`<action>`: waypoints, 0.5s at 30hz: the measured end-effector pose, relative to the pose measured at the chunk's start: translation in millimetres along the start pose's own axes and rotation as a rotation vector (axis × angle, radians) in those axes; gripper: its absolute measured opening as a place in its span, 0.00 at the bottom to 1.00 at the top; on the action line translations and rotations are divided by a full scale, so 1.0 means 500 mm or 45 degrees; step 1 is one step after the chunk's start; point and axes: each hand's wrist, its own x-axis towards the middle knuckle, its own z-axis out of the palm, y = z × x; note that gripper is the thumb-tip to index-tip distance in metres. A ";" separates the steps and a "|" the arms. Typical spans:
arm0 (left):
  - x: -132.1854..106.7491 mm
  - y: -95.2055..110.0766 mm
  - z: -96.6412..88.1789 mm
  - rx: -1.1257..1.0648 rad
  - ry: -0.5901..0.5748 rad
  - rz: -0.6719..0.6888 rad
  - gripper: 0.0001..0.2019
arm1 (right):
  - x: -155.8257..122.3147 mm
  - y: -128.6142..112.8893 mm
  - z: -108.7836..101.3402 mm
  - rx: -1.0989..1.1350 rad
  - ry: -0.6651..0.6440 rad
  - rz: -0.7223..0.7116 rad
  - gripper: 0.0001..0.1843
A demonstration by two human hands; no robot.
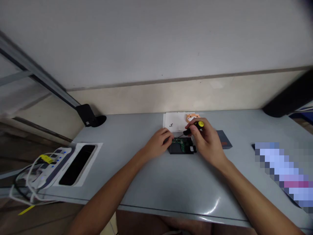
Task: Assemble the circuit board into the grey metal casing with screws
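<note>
The right hand (207,138) wraps most of the screwdriver (200,124); only its yellow-black end and a thin shaft show, the tip too small to tell. The left hand (158,142) covers the board (183,144) at its 9 o'clock edge, and whether it grips there is hidden. At the board's 11 o'clock, dark specks (171,125) on paper (168,119) are too small to name. A grey box (225,141) at 3 o'clock lies half behind the right hand. A pixelated patch (283,169) blurs the picture's 4 o'clock. Cables (13,193) at 8 o'clock run off the edge.
</note>
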 end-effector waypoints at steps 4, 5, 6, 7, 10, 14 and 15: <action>0.001 0.002 -0.001 0.005 0.004 0.000 0.12 | -0.001 -0.001 0.000 -0.015 -0.048 -0.020 0.09; 0.001 0.002 -0.001 0.004 0.004 0.000 0.12 | -0.001 -0.002 0.000 -0.013 -0.061 -0.023 0.08; 0.002 0.002 -0.001 0.005 0.004 0.001 0.12 | -0.002 -0.002 0.000 -0.013 -0.068 -0.024 0.08; 0.002 0.002 -0.001 0.007 0.004 0.002 0.11 | -0.002 -0.002 0.000 -0.016 -0.069 -0.020 0.08; 0.002 0.001 0.000 0.015 0.010 0.018 0.11 | -0.002 0.000 0.001 -0.024 -0.040 -0.014 0.07; 0.002 0.000 0.002 0.018 0.024 0.023 0.11 | -0.001 0.005 0.001 -0.011 -0.027 -0.014 0.08; 0.002 0.000 0.002 0.019 0.020 0.019 0.11 | -0.002 0.006 0.001 -0.002 -0.029 -0.012 0.08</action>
